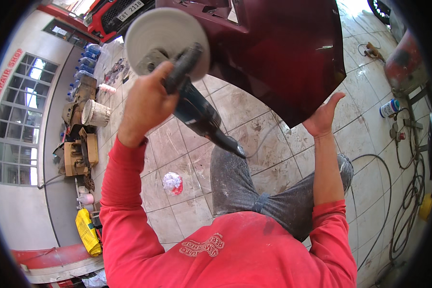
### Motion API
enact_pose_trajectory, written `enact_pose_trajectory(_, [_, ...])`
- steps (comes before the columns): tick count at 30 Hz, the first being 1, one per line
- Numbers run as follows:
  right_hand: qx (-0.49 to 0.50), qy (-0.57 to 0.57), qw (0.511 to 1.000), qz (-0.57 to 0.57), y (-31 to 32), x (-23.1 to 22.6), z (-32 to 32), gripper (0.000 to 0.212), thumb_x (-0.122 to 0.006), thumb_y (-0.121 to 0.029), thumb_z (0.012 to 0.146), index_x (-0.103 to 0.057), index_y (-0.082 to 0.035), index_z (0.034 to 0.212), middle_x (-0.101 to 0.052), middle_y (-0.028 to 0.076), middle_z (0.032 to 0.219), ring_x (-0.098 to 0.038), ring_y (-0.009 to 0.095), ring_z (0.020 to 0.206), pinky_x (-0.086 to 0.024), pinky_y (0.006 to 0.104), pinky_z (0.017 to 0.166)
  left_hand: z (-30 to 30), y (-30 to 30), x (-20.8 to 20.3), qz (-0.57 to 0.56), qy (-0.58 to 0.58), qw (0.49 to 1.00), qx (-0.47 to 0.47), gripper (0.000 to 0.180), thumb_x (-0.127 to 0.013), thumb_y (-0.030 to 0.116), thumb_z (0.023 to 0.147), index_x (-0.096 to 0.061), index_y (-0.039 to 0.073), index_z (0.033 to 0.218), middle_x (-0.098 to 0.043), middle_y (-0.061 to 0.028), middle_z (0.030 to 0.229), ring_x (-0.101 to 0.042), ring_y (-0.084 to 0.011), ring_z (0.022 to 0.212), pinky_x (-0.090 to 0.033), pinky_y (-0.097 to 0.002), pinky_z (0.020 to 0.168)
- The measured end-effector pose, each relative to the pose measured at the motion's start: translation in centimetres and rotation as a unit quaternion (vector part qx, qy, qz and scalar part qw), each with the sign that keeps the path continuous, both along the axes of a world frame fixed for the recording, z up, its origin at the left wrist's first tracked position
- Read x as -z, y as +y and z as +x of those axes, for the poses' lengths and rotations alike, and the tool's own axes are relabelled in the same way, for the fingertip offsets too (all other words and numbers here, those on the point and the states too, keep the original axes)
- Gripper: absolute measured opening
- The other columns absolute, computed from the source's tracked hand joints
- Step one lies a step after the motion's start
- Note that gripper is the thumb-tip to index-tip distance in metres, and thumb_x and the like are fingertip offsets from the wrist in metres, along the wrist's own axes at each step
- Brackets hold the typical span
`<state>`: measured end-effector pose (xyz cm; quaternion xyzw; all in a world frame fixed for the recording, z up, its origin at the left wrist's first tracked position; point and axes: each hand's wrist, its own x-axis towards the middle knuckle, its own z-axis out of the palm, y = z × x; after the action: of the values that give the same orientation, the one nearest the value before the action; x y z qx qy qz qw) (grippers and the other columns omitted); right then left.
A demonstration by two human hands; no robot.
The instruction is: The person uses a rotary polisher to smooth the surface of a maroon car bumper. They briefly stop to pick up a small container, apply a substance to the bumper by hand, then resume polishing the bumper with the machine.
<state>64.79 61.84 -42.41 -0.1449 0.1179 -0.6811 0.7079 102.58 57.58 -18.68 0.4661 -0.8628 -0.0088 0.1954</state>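
My left hand (149,103) is wrapped round the black side handle of a dark blue-green polisher (199,113). Its round pale pad (170,33) looks smeared, as if spinning, beside the left edge of a glossy maroon car body panel (278,53). The polisher's tail end reaches my left knee, with its cord trailing from there. At the panel's lower right corner, my right hand (321,117) holds the edge from below. Its thumb sticks out to the right, while the other fingers are partly hidden behind the panel.
A crumpled white and red cloth (173,183) lies on the tiled floor. Left are a white bucket (96,113), cardboard box (81,156) and yellow bag (87,233). Right are a blue-white can (390,108), black hoses (408,211) and another red-grey part (408,62). A red car (113,19) stands behind.
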Motion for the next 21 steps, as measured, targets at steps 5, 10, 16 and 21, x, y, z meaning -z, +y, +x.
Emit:
enact_pose_trajectory(5, [0.037, 0.011, 0.998, 0.055, 0.0, -3.3, 0.7, 0.105, -0.029, -0.091, 0.095, -0.031, -0.017, 0.17, -0.039, 0.005, 0.171, -0.039, 0.033, 0.155, -0.032, 0.0526, 0.127, -0.2, -1.3, -0.5, -0.004, -0.016, 0.999, -0.047, 0.036, -0.07, 0.001, 0.083, -0.066, 0.003, 0.119, -0.069, -0.0246, 0.081, -0.074, -0.0424, 0.082, -0.055, -0.0409, 0.071])
enact_pose_trajectory(10, [0.038, 0.033, 0.999, -0.009, -0.3, -2.9, 0.8, 0.089, -0.031, -0.081, 0.103, -0.03, -0.022, 0.17, -0.037, 0.002, 0.171, -0.038, 0.032, 0.154, -0.031, 0.0534, 0.127, -3.8, 2.7, -0.8, 0.041, -0.066, 0.996, -0.032, 0.045, -0.072, 0.001, 0.079, -0.063, 0.006, 0.123, -0.069, -0.0252, 0.081, -0.073, -0.0448, 0.081, -0.056, -0.0452, 0.068])
enact_pose_trajectory(16, [0.034, 0.013, 0.999, -0.033, -0.6, -2.8, 0.3, 0.085, -0.03, -0.077, 0.106, -0.028, -0.023, 0.171, -0.036, 0.001, 0.172, -0.037, 0.032, 0.155, -0.031, 0.0539, 0.128, -7.1, 5.6, -0.9, 0.088, -0.084, 0.992, 0.03, 0.042, -0.075, 0.009, 0.079, -0.06, 0.008, 0.119, -0.069, -0.0224, 0.075, -0.071, -0.0466, 0.078, -0.055, -0.0561, 0.066])
enact_pose_trajectory(21, [0.038, 0.022, 0.999, -0.012, -1.1, -2.5, 0.2, 0.088, -0.031, -0.081, 0.103, -0.029, -0.025, 0.17, -0.036, 0.002, 0.172, -0.038, 0.033, 0.155, -0.03, 0.0531, 0.128, -4.9, 3.0, -0.8, 0.118, -0.03, 0.992, -0.015, 0.033, -0.072, 0.006, 0.08, -0.063, 0.005, 0.112, -0.069, -0.027, 0.08, -0.069, -0.0494, 0.084, -0.056, -0.0558, 0.071])
